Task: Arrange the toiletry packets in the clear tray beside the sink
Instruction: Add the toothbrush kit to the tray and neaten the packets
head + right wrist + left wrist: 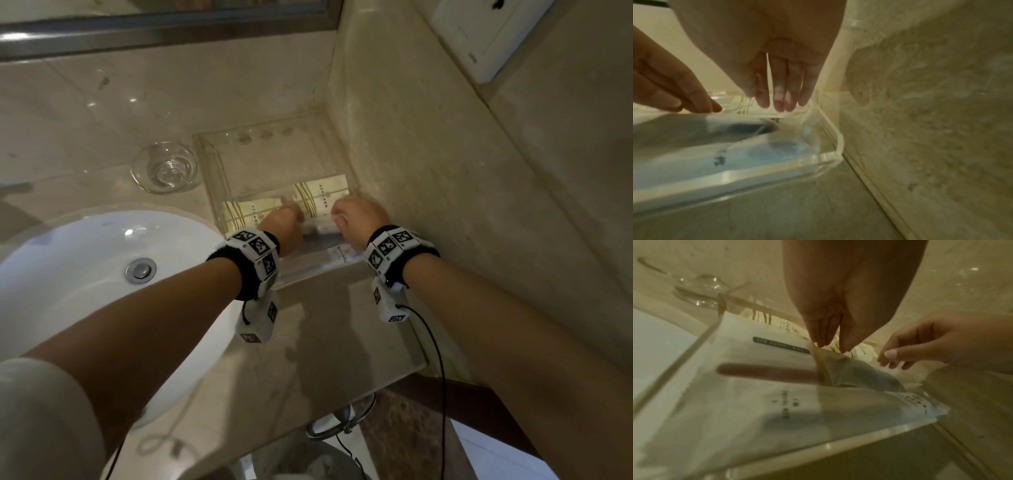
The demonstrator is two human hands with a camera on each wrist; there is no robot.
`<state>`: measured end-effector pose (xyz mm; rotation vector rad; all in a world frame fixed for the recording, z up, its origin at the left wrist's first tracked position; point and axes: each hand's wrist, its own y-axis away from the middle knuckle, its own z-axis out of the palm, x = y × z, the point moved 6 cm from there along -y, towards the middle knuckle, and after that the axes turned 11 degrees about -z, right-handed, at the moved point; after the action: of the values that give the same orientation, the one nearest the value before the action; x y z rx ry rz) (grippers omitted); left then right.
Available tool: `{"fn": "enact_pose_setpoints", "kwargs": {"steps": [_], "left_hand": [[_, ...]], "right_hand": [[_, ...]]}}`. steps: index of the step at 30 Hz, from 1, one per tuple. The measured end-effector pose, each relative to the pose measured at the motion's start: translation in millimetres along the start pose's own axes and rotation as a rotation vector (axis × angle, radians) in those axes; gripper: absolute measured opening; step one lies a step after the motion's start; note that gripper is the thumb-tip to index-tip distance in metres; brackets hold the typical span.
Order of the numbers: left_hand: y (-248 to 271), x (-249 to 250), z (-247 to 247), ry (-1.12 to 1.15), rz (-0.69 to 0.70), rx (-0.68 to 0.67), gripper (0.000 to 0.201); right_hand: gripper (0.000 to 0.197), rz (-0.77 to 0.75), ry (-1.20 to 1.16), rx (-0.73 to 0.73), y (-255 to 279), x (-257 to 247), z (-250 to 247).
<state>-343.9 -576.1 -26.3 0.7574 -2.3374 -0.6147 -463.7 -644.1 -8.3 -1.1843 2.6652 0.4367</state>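
Porcelain of a white oval sink (85, 274) fills the left of the head view, set into a beige marble surface (325, 342). Just beyond the sink's rim stands a small round clear glass dish (166, 168), close beside the left wall of a rectangular clear acrylic tray (212, 164) whose right side sits against the marble wall.

Inside the tray lie the toiletry packets. A cream packet with gold stripes (246, 212) lies at the left, and a second cream gold-striped packet (322, 195) lies to its right. Nearer the front wall, the left wrist view shows a large frosted white packet with a dark label bar and a reddish-brown stick inside (764, 374) lying flat, with a smaller translucent packet holding something dark (859, 373) beside it.

The left hand (282, 224) reaches down into the tray, its fingers (824, 332) straight and held together, the tips touching the edge of the translucent packet; whether they pinch it cannot be told. To the right, the right hand (356, 219) reaches in near the tray's right wall, its fingers (783, 91) extended and slightly spread, the tips resting on the second cream packet without curling round it.
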Motion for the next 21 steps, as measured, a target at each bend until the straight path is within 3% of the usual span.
{"fn": "enact_pose_setpoints", "kwargs": {"steps": [2,10,21], "left_hand": [[-1.7,1.8,4.2,0.082,-0.012,-0.033,0.025],[-5.8,6.4,7.1,0.14,-0.004,-0.056,0.027],[-7.6,8.6,5.6,0.063,0.033,-0.071,0.027]], "right_hand": [[0.03,-0.006,-0.022,0.026,-2.4,-0.5,-2.0],[0.051,-0.067,0.005,-0.167,-4.5,-5.2,20.4],[0.042,-0.089,0.029,-0.111,-5.3,-3.1,13.9]]}}
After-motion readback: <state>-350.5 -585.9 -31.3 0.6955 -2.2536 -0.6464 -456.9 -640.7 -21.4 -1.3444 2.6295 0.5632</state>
